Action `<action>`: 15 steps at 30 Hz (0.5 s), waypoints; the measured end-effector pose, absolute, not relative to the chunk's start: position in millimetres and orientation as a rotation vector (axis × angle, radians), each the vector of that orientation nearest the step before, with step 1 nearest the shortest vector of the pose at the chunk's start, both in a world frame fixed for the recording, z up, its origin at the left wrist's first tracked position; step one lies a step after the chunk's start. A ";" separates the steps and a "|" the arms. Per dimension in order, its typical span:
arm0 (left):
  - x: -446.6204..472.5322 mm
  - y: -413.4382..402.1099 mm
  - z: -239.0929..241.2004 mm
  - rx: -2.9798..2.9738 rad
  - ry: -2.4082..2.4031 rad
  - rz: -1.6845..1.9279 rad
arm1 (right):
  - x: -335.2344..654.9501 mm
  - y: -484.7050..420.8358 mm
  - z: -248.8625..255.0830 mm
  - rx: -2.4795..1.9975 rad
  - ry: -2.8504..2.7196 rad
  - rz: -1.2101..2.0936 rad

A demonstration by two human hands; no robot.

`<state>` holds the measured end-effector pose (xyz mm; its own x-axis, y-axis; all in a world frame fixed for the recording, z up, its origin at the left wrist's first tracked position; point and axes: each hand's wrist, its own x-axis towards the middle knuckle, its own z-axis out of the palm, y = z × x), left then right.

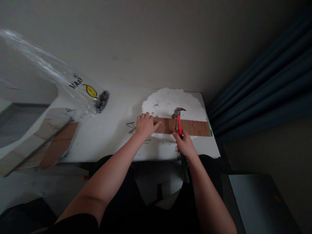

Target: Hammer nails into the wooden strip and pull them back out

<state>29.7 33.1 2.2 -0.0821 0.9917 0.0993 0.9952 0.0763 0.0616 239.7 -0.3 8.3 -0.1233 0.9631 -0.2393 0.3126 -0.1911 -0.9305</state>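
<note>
My right hand [184, 143] is wrapped around the handle of a claw hammer [179, 125], red and black with a metal head. The hammer lies over a brown wooden board [200, 128], its head just past the board's far edge. My left hand [145, 125] grips the board's left end, fingers bent over it and thumb stretched along its top. Small marks or nail tips dot the board, too small to make out. Beneath it lies a ragged-edged white sheet [170, 97] with dark specks. Several loose nails [131, 127] lie left of my left hand.
A white table [117, 139] carries all this against a wall. Clear plastic wrap with a yellow label [91, 91] is at the left. More wooden pieces [59, 144] overhang the table's left front. A dark blue curtain [263, 71] hangs at the right.
</note>
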 end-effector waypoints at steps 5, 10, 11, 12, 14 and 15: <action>6.1 38.7 1.3 -2.071 -2.337 -0.131 | 239.3 -0.1 8.1 -1.518 -1.435 1.359; 15.2 38.3 -1.4 -2.272 -2.183 -0.185 | 239.2 0.1 4.5 -1.537 -1.436 1.359; 17.0 38.4 -2.0 -2.279 -2.175 -0.194 | 239.3 0.0 4.2 -1.535 -1.440 1.357; 18.1 38.6 -2.5 -2.280 -2.171 -0.202 | 239.3 0.0 4.0 -1.531 -1.444 1.354; 18.7 39.2 -3.4 -2.276 -2.163 -0.216 | 239.4 -0.1 4.2 -1.527 -1.447 1.351; 18.5 39.4 -3.6 -2.277 -2.157 -0.222 | 239.4 -0.2 4.5 -1.527 -1.447 1.348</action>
<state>18.5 39.4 -3.6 0.0487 0.9938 0.1000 0.9933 -0.0587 0.0991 239.4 -0.2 4.5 -0.1280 0.9607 -0.2462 0.3138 -0.1963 -0.9290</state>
